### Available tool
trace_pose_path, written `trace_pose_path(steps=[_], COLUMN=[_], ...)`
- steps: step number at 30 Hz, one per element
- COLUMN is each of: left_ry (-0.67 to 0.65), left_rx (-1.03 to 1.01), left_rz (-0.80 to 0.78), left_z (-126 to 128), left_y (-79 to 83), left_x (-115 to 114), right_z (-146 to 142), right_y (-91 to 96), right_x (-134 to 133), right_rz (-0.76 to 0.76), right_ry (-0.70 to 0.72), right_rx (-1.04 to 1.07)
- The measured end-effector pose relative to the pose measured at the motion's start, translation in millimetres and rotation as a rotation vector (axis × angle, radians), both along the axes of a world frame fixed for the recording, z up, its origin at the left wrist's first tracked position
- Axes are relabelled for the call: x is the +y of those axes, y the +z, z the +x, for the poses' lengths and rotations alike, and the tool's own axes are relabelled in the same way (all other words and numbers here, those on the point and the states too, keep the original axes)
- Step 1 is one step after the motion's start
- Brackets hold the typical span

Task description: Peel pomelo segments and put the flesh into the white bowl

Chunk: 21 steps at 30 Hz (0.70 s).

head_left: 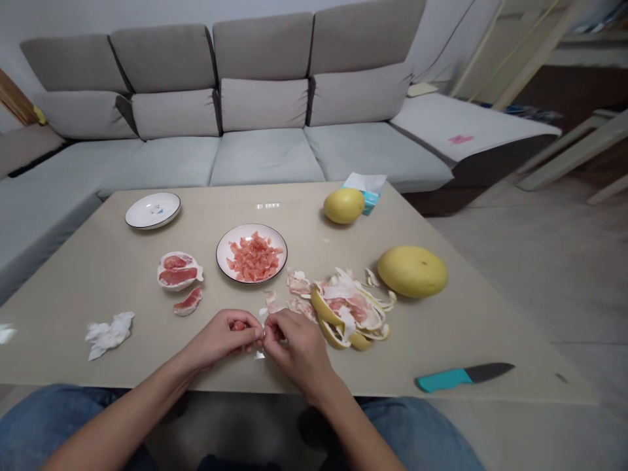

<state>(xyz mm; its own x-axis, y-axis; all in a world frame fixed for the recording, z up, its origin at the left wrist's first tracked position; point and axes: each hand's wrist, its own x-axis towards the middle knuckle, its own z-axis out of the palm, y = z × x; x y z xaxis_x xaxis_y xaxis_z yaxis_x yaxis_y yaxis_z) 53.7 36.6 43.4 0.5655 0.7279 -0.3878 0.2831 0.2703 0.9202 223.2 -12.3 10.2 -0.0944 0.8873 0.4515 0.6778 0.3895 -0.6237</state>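
Note:
My left hand is curled around a small reddish piece of pomelo flesh, mostly hidden by the fingers. Close against it, my right hand is pinched, its fingertips meeting those of the left; whatever lies between them is too small to make out. Just beyond the hands, a white plate with a dark rim carries a heap of pink pomelo pieces. To the left sit a partly peeled chunk of pomelo and a loose segment. Right of my hands lies a pile of peel and membrane.
Two whole yellow pomelos stand on the right, the farther beside a blue tissue pack. A knife with a teal handle lies near the front right edge. A crumpled tissue and another plate are on the left.

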Motion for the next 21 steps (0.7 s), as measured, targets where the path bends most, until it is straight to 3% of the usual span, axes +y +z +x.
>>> trace_pose_path(steps=[6,12,21], left_ry=[0.050,0.073,0.144], left_rx=[-0.033,-0.041,-0.117], left_rz=[-0.049,-0.078,-0.180], left_z=[0,-6,-11], left_y=[-6.6,-3.3,-6.2], left_x=[0,1,-1], right_z=[2,14,29], right_y=[1.0,-1.6,-1.9], right_x=[2,8,12], right_rz=[-0.028,0.035,-0.102], right_ry=[0.004,-0.103,-0.079], right_rx=[-0.034,-0.105,-0.207])
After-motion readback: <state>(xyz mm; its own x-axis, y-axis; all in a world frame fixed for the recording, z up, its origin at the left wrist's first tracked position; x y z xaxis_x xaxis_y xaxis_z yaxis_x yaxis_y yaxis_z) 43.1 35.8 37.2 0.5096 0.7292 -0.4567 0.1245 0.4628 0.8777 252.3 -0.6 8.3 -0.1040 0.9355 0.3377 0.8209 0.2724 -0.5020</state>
